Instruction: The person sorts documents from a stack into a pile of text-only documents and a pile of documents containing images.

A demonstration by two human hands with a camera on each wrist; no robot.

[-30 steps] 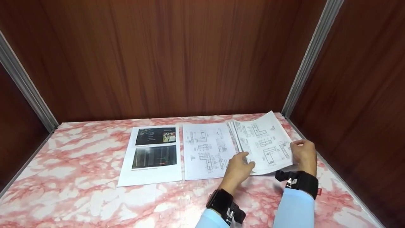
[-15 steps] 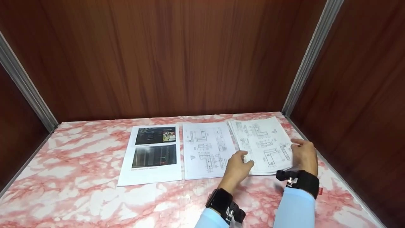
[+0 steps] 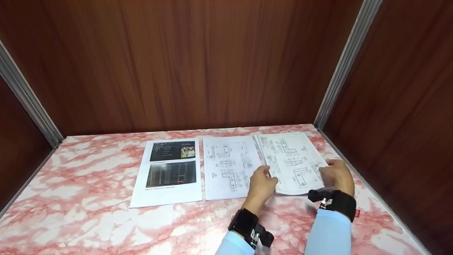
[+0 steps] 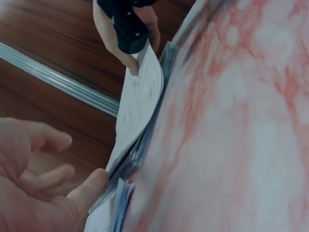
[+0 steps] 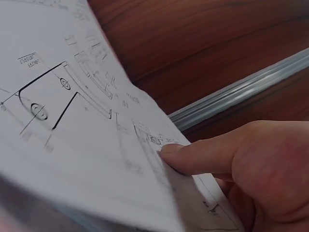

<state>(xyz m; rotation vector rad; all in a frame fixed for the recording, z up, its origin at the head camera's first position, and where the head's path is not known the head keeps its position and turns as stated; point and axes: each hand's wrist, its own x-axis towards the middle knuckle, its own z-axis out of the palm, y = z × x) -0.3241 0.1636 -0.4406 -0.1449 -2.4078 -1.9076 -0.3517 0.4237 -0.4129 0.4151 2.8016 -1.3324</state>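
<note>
A stack of printed drawing sheets (image 3: 297,163) lies at the right of the table, its top page covered with part outlines. My right hand (image 3: 338,175) pinches the stack's right edge. In the right wrist view the thumb (image 5: 188,157) presses on top of the bent page (image 5: 87,140), and the other fingers go under it. At the left edge of this stack is my left hand (image 3: 262,184), its fingers loosely extended. The left wrist view has its thumb (image 4: 91,188) right at the near corner of the curved paper stack (image 4: 140,101).
A second stack of drawings (image 3: 230,166) lies just left of my left hand. Further left is a white sheet (image 3: 170,198) with two dark printed pictures. Wood-grain panels (image 3: 184,63) with metal corner posts (image 3: 348,67) enclose the marbled red-and-white table (image 3: 106,226).
The lifted top sheet came down flat on the right stack. My right hand let it go, then moved inward and took the stack's right edge. My left hand shifted slightly left.
</note>
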